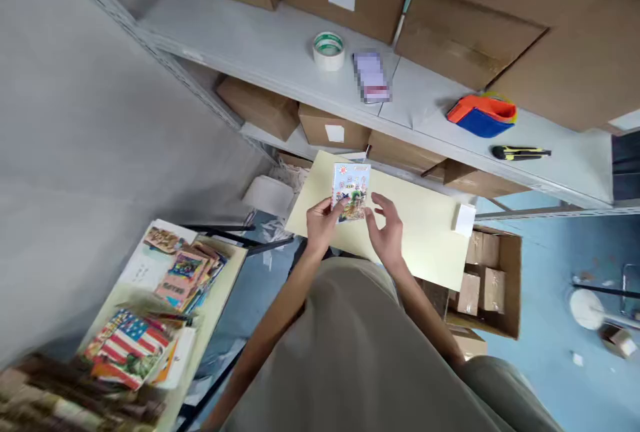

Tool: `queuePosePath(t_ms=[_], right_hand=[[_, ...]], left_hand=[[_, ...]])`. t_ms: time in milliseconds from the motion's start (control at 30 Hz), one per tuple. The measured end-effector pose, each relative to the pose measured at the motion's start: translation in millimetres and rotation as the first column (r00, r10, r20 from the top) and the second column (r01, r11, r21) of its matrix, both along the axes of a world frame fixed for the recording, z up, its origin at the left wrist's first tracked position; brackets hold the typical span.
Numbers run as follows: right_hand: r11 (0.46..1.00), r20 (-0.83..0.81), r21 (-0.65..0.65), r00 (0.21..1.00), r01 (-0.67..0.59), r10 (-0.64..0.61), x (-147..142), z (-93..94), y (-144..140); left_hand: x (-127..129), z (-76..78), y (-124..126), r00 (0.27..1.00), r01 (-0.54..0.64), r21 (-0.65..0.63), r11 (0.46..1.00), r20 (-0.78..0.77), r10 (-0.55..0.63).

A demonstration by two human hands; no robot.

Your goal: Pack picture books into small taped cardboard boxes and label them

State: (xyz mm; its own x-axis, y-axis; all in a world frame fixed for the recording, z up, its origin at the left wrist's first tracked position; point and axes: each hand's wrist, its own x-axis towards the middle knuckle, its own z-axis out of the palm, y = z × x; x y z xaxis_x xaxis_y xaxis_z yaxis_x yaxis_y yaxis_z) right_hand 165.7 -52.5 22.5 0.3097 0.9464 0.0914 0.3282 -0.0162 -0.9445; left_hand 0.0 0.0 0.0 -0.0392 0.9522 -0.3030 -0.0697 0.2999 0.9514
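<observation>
My left hand (321,225) grasps the small illustrated booklet (351,182) at its lower left side, thumb across the cover, holding it over the pale yellow tabletop (425,219). My right hand (386,227) is unclenched, with nothing visible in its grasp; its curved thumb and fingers stand just beside the booklet's right edge, and I cannot tell whether the thumb makes contact. Caution: a one-sided grip probably lets the booklet pivot; a bump from the right fingers could twist it loose onto the tabletop. Excess thumb pressure may crease the cover, if it is soft paper. Farther out, the utility knife (521,153) lies near the front edge of the shelf (260,35); a knock might send it down. The left fingers behind the booklet are mostly hidden, the cover print is illegible, the phone (371,77) is pixelated, and the picture books (133,345) are blurred.
</observation>
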Motion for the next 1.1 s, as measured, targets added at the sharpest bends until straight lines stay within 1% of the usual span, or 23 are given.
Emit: queuePosePath(t_ms=[67, 100, 133, 200, 233, 267, 300, 333, 400, 433, 500, 533, 633, 733, 800, 867, 900, 933, 1000, 1067, 1100], right_hand=[[0.997, -0.065, -0.076, 0.998, -0.017, 0.012, -9, -4.9, 6], [0.995, -0.091, -0.103, 0.996, -0.012, 0.003, -12, -6.3, 9], [0.992, -0.112, -0.123, 0.994, 0.002, -0.015, -13, -6.8, 12], [0.986, -0.128, -0.146, 0.987, 0.076, -0.094, -8, -4.7, 18], [0.985, -0.138, -0.137, 0.982, 0.109, -0.127, -4, -2.5, 20], [0.984, -0.155, -0.117, 0.977, 0.131, -0.149, 2, 0.1, 21], [0.986, -0.18, -0.095, 0.972, 0.134, -0.149, 9, 3.0, 22], [0.99, -0.211, -0.077, 0.969, 0.118, -0.132, 15, 5.7, 22], [0.996, -0.288, -0.07, 0.955, 0.053, -0.071, 25, 9.8, 21], [0.997, -0.332, -0.074, 0.943, 0.015, -0.039, 28, 10.9, 21], [0.996, -0.411, -0.079, 0.912, -0.049, 0.012, 32, 10.7, 20], [0.994, -0.436, -0.08, 0.899, -0.07, 0.028, 32, 9.5, 20], [0.993, -0.46, -0.079, 0.887, -0.091, 0.045, 33, 3.5, 22], [0.994, -0.44, -0.071, 0.897, -0.078, 0.039, 35, -1.5, 23], [0.999, -0.392, -0.043, 0.92, -0.005, -0.013, 37, -1.8, 22], [0.997, -0.322, -0.004, 0.944, 0.082, -0.079, 37, 0.5, 18], [0.995, -0.295, 0.009, 0.951, 0.097, -0.09, 36, 2.2, 16], [0.997, -0.282, 0.011, 0.956, 0.083, -0.076, 33, 3.9, 13], [1.0, -0.308, -0.002, 0.951, 0.01, -0.01, 26, 6.6, 9], [0.999, -0.353, -0.01, 0.935, -0.033, 0.027, 18, 7.7, 7], [0.999, -0.367, -0.015, 0.93, -0.03, 0.022, 17, 7.8, 7]], left_hand=[[15, 0.0, -3, 0.993, 0.093, 0.158, 0.983, -0.086, -0.08], [21, 0.7, -5, 0.984, 0.15, 0.231, 0.961, -0.13, -0.122], [25, 1.9, -6, 0.971, 0.212, 0.298, 0.931, -0.174, -0.165], [28, 5.9, -6, 0.92, 0.376, 0.442, 0.815, -0.285, -0.269], [26, 8.1, -4, 0.897, 0.428, 0.47, 0.772, -0.322, -0.302], [23, 10.2, -2, 0.892, 0.439, 0.471, 0.765, -0.332, -0.307], [19, 11.9, 1, 0.903, 0.412, 0.451, 0.792, -0.318, -0.289], [16, 13.1, 5, 0.925, 0.358, 0.413, 0.838, -0.281, -0.256], [10, 14.4, 13, 0.961, 0.263, 0.285, 0.922, -0.161, -0.225], [8, 14.8, 16, 0.966, 0.255, 0.207, 0.945, -0.086, -0.242], [9, 16.1, 19, 0.953, 0.294, 0.071, 0.953, 0.056, -0.298], [11, 17.2, 19, 0.948, 0.301, 0.024, 0.953, 0.103, -0.302], [20, 21.7, 15, 0.965, 0.231, -0.035, 0.972, 0.134, -0.224], [24, 27.2, 11, 0.978, 0.183, -0.023, 0.983, 0.108, -0.179], [23, 31.3, 11, 0.986, 0.158, 0.011, 0.987, 0.059, -0.158], [23, 35.6, 10, 0.992, 0.128, 0.066, 0.99, -0.021, -0.127], [24, 37.8, 9, 0.992, 0.12, 0.098, 0.988, -0.061, -0.114], [26, 39.8, 7, 0.99, 0.118, 0.129, 0.985, -0.091, -0.106], [32, 42.7, 1, 0.986, 0.134, 0.198, 0.971, -0.127, -0.111], [41, 43.4, -7, 0.976, 0.183, 0.296, 0.938, -0.169, -0.137], [44, 42.9, -10, 0.966, 0.221, 0.349, 0.91, -0.203, -0.157]])
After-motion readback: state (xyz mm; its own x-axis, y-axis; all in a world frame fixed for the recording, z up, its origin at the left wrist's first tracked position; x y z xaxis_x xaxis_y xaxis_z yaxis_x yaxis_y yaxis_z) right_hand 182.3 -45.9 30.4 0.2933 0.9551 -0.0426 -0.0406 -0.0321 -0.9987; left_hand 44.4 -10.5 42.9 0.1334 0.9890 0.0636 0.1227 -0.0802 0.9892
